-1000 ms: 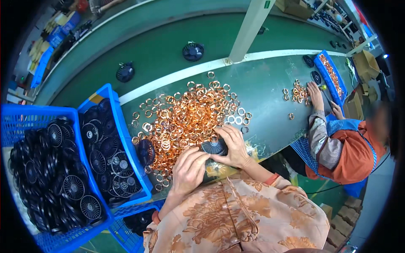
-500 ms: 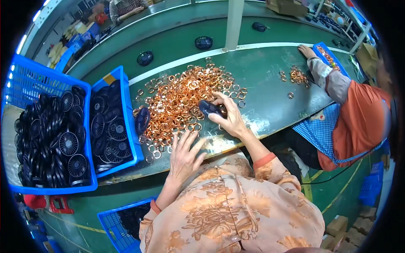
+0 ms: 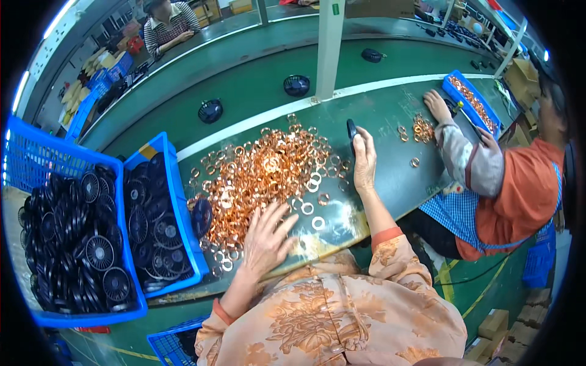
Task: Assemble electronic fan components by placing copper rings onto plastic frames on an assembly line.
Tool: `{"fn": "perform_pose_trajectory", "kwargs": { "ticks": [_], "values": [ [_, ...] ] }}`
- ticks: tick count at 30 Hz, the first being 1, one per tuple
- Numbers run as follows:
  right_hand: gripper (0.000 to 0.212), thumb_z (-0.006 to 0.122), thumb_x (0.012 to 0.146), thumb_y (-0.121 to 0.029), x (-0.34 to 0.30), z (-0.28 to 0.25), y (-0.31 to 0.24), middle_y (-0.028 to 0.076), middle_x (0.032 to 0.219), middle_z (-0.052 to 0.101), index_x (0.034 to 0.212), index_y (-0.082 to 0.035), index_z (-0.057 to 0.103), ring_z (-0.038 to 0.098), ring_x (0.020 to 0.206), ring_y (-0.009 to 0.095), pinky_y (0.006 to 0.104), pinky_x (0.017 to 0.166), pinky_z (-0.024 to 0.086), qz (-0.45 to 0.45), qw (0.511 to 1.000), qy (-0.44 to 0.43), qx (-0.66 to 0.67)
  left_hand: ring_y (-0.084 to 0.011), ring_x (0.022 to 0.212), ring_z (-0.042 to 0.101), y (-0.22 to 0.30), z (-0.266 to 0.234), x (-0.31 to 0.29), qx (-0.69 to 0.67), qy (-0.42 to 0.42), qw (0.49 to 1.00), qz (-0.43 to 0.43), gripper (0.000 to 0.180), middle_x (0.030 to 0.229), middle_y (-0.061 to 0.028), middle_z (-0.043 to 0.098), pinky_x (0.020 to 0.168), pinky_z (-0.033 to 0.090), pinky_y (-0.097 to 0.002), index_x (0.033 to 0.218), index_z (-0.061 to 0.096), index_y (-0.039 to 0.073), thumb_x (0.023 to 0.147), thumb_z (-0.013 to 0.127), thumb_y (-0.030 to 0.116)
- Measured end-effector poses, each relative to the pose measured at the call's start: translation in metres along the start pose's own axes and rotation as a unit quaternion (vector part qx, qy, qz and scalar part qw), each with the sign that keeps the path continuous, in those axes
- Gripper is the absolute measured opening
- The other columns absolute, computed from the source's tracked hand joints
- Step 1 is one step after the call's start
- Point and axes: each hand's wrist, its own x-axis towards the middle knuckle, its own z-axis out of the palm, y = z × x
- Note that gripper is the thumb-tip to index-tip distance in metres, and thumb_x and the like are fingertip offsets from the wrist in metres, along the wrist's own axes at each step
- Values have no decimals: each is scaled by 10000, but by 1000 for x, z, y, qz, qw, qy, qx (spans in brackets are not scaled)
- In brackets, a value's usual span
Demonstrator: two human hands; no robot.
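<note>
Brightly lit, white glare on the worktable point(image 3: 403, 189), fisheye bowing toward black corners

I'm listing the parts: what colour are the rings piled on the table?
The rings are mostly shiny copper-orange, seen best in the head view.

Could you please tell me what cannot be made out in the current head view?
In the head view:
The black part in the right hand: its faces, as it is turned nearly edge-on.
The left hand: its palm side, hidden by its own back.
Copper-coloured rings: the lower ones are covered by those on top.
The low blue basket: partly hidden by the person's sleeve and cut off by the lower edge.
</note>
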Motion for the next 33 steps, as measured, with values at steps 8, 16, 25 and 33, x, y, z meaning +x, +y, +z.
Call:
{"fn": "perform_pose_trajectory", "kwargs": {
  "ticks": [8,16,25,33],
  "values": [
    [500,569,953,-329,20,40,3,113,1213,609,1339,-15,527,552,1133,180,337,1005,422,-64,986,-155,-13,-386,1296,489,-44,-39,189,-72,57,995,-47,425,1361,-193,563,1105,384,-470,1275,628,101,903,669,303],
    [500,613,962,-385,80,89,41,175,1198,640,1289,-10,564,607,1092,212,336,962,468,-11,984,-177,-10,-359,1424,333,-155,52,235,-78,-143,987,-3,642,1539,-197,353,1189,265,-467,1451,475,122,965,488,540],
    [509,621,944,-334,29,83,21,154,1248,613,1339,-26,538,588,1189,252,373,1023,447,-53,949,-296,-97,-380,1209,533,-109,11,188,-36,-181,982,35,498,1265,-198,567,1080,378,-507,1284,560,62,1003,465,463],
    [449,544,999,-391,14,31,-14,59,1118,633,1253,-27,618,556,1039,122,254,938,425,-22,988,-149,-41,-351,1443,317,-62,-33,134,107,-151,982,22,632,1512,-194,397,1192,239,-514,1426,471,93,981,465,542]
  ]
}}
